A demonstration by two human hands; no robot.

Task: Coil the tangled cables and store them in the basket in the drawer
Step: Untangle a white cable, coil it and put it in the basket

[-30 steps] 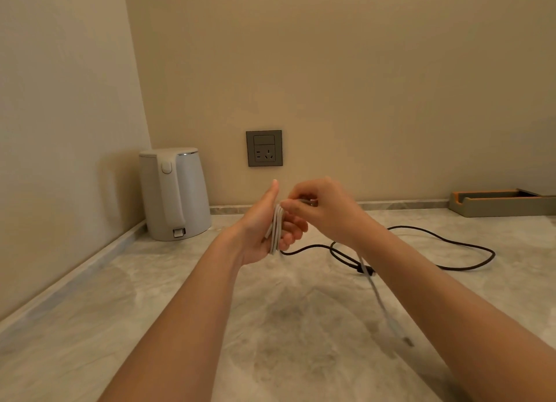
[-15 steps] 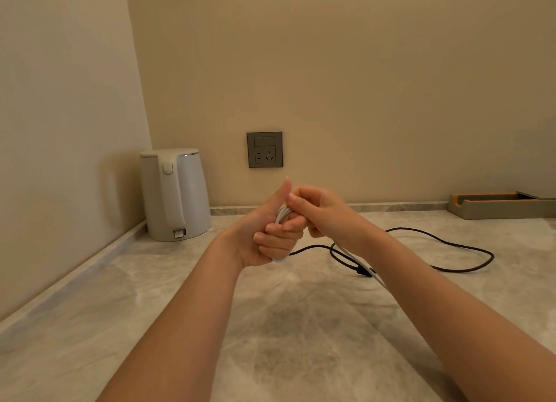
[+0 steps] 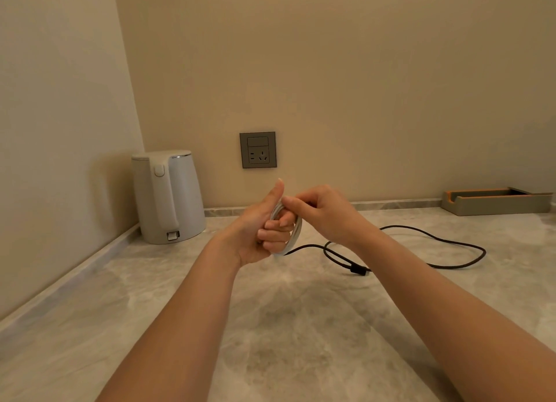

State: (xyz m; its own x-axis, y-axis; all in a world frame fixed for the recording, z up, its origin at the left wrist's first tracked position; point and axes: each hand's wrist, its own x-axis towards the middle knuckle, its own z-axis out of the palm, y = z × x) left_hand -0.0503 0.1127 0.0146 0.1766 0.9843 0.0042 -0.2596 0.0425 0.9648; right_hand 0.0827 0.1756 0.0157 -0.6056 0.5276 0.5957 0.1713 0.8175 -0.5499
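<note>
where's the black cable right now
In the head view, the black cable lies looped on the counter, right of centre, passing behind the right hand and in front of the tray.

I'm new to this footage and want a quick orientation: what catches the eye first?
Two hands meet mid-frame above the marble counter: the left hand grips a small coil of white cable while the right hand pinches its top. Behind them a black cable sprawls loose on the counter's right, and a white kettle stands in the back left corner.
</note>
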